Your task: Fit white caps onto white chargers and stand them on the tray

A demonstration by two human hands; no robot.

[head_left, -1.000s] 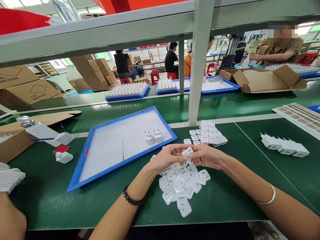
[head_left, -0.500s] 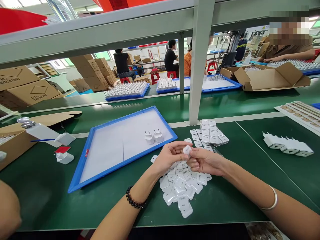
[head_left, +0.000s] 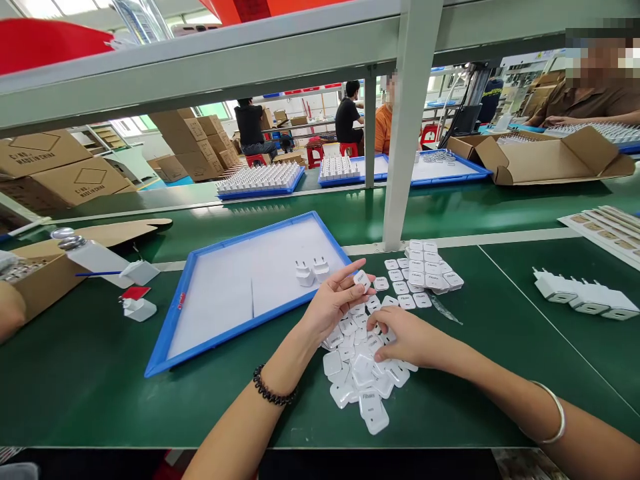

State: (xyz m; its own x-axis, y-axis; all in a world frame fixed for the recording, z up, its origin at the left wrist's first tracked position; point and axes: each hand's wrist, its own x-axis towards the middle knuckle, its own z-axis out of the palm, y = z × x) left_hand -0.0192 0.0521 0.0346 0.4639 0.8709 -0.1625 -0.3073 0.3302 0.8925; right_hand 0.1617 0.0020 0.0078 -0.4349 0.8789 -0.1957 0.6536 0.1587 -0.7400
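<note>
A small white charger face plate is pinched between the thumb and fingers of my left hand, with the index finger stretched out past it. My right hand is over a loose pile of similar white printed plates. Its thumb and index finger are apart and curved down at the pile, with no plate visibly held; the other fingers are partly hidden. Behind the hands, more plates lie in neat rows and a stack. Two white plug chargers with pins up stand in the blue-rimmed tray.
A grey post rises behind the plates. Several joined white chargers lie at right. A white dispenser bottle, a blue stick and a charger are at left. Another person's arm shows at the left edge beside a carton.
My hands have separated. The left keeps the white plate and has moved slightly left and up; the right has let go and dropped to the pile. The other person's arm at left has moved back.
</note>
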